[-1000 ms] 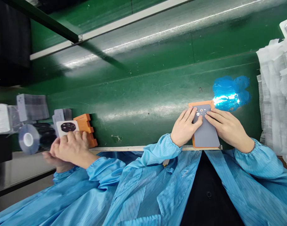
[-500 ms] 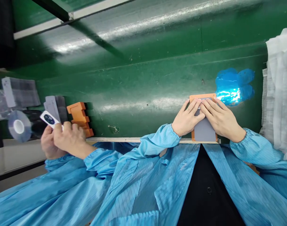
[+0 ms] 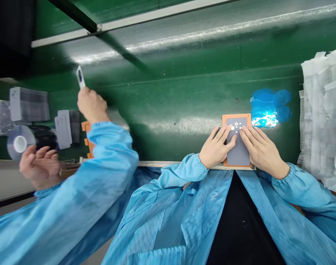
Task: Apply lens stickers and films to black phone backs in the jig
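A grey phone-shaped panel (image 3: 238, 152) with several small holes near its top lies in an orange fixture (image 3: 236, 116) at the bench's front edge. My left hand (image 3: 215, 147) rests on the panel's left side, fingers stretched out, tips beside the holes. From the other side my right hand (image 3: 263, 149) lies flat with fingers extended, its tips on the panel's upper right. Neither hand grips anything. Just right of the fixture's top is a pile of shiny blue film pieces (image 3: 268, 108).
At left, a co-worker's hand (image 3: 92, 105) holds up a white piece with a dark oval (image 3: 80, 77); their other hand (image 3: 41, 165) is open near a tape roll (image 3: 20, 143). Grey panels (image 3: 63, 129) and an orange fixture (image 3: 89, 140) sit nearby. White sheets (image 3: 322, 110) are stacked at right.
My hands have drawn apart and slightly down, uncovering the panel's holes. The co-worker's one hand has moved up and away with the white piece; their other has moved left, opened.
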Demonstrator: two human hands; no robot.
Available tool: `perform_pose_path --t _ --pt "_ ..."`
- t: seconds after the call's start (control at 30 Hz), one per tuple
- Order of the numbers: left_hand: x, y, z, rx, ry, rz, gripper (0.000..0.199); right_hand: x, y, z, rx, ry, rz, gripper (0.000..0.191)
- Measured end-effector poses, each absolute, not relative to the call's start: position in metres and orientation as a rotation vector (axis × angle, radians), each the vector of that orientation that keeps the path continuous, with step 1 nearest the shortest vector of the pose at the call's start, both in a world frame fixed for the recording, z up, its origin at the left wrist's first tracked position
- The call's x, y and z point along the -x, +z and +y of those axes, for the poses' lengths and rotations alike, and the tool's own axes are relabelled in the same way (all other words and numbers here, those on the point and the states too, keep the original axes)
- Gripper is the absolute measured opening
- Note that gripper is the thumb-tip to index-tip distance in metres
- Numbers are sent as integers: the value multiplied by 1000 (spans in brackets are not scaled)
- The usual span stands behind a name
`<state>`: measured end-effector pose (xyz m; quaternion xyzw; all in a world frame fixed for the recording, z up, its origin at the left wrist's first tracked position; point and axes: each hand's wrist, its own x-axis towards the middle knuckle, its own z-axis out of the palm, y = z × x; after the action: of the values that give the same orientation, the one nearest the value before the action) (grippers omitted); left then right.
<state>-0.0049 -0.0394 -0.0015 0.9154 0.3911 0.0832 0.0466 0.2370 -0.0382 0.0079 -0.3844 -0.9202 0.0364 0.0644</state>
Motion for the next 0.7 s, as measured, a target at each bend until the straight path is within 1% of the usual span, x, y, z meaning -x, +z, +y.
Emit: perform_pose_path --t 0.23,0.37,0.43,0.5,0.6,0.63,0.7 --pt "3 1 -43 -2667 256 1186 54 -238 6 -46 1198 228 -2743 72" --pt "16 -3 -33 -2551 317 1099 57 -240 -4 -46 1156 343 -2636 67" --pt "25 -3 -25 -2423 428 1047 57 -239 -4 -48 1059 461 -2505 61" --pt "29 0 -18 -2245 639 1085 58 -235 2 -49 977 666 -2260 52" --pt "17 10 -17 -1888 994 1155 62 -226 17 -49 987 1046 -1513 29" --pt "9 14 -18 -1763 1085 1136 59 -223 22 -47 981 1166 -1214 23" --pt "-10 24 -23 -1573 1223 1076 41 -219 27 -41 933 1365 -709 17"
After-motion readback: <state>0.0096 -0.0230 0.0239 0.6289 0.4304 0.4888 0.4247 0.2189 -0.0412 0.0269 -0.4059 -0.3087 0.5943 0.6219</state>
